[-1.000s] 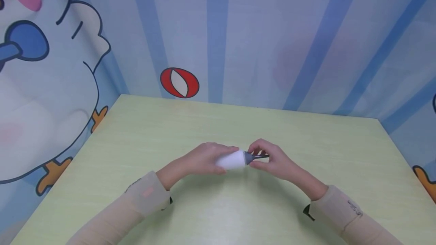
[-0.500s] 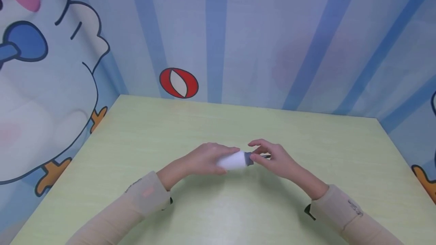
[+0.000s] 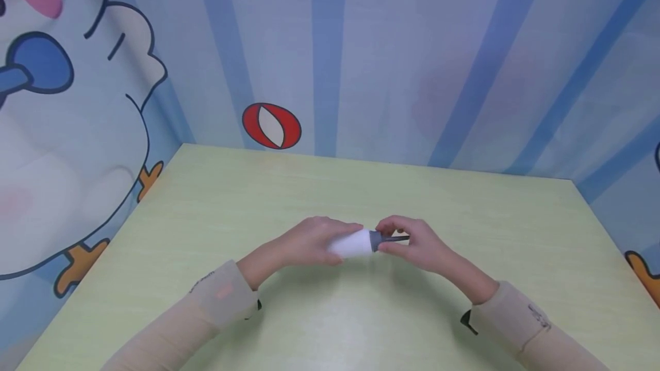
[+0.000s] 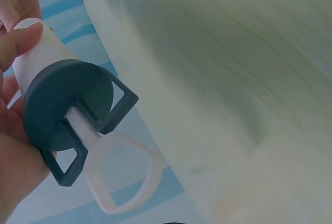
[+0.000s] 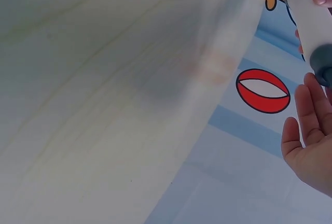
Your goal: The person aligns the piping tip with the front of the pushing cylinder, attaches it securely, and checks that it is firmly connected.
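Above the middle of the pale green table (image 3: 216,199) my two hands hold a white tube (image 3: 354,243) lying sideways. My left hand (image 3: 337,233) grips the tube's body; its fingers (image 4: 15,40) show at the left edge of the left wrist view. A grey round cap (image 4: 62,105) with two square brackets closes the tube's right end, and a white loop handle (image 4: 124,177) sticks out of it. My right hand (image 3: 387,235) curls its fingers about that grey end (image 3: 376,240). In the right wrist view its fingers (image 5: 311,110) lie against the cap (image 5: 322,60).
Cartoon-printed blue striped cloth walls stand close behind and on both sides of the table, with a red oval mark (image 3: 271,125) on the back wall. The table's edges run near the left wall and the right wall.
Half a second ago my right hand's fingers were spread looser at the grey end; now they are curled on it again. The tube and my left hand have hardly moved.
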Motion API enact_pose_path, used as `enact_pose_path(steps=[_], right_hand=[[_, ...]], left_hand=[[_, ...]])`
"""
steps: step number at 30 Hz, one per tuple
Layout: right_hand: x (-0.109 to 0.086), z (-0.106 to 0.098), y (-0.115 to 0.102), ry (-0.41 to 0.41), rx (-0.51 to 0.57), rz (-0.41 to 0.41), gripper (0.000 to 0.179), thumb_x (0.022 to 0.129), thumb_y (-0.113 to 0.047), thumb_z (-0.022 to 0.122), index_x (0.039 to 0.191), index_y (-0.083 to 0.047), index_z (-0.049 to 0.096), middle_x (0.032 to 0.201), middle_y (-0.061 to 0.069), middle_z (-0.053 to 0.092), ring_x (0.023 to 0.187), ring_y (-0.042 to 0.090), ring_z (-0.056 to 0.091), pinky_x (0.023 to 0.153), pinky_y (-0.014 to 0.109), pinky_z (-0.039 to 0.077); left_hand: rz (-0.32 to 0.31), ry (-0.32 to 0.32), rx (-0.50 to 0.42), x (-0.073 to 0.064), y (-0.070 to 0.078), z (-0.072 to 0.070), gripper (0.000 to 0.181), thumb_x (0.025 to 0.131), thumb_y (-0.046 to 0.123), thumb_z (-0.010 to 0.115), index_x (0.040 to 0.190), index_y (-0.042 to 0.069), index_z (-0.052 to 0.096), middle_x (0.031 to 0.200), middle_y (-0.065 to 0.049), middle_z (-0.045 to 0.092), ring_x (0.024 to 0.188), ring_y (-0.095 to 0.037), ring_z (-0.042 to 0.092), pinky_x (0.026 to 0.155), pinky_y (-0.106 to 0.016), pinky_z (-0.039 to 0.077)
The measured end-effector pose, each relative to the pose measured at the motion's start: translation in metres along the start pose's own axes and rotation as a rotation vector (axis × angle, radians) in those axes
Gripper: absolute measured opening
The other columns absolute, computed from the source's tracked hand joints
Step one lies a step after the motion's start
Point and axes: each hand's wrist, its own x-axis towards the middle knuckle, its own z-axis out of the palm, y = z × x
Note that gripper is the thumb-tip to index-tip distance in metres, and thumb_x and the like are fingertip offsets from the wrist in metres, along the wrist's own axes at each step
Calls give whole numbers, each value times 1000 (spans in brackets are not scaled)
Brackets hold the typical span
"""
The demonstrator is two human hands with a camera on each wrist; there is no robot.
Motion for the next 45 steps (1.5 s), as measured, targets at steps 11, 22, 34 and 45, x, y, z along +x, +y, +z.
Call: enact_pose_path(steps=[11,22,34,45], right_hand=[[2,-2,-1,-27,-20,59,30,86,-22,56,113,-8,54,90,5,67,89,21,63,69,28,48],[2,4,-2,-12,-4,-41,33,76,-13,68,106,-7,56,99,3,61,88,16,56,76,33,49],[3,3,1,-54,38,84,31,87,-23,55,114,-8,51,90,9,67,88,22,64,64,23,48],[2,2,-3,-50,-16,1,36,76,-15,69,108,-10,55,103,4,60,88,15,54,77,35,48]], left_hand=[[-34,-3,13,-2,-1,1,64,75,23,69,132,20,42,123,2,55,101,-14,54,81,-30,45],[-38,2,-6,-3,-3,2,63,75,22,69,132,22,43,122,4,55,99,-13,54,81,-30,45],[-24,0,18,-3,1,2,62,75,22,69,131,20,44,121,3,56,100,-15,54,81,-31,45],[-41,-5,19,-3,-1,3,63,74,23,69,132,21,43,122,3,55,100,-13,54,82,-30,45]])
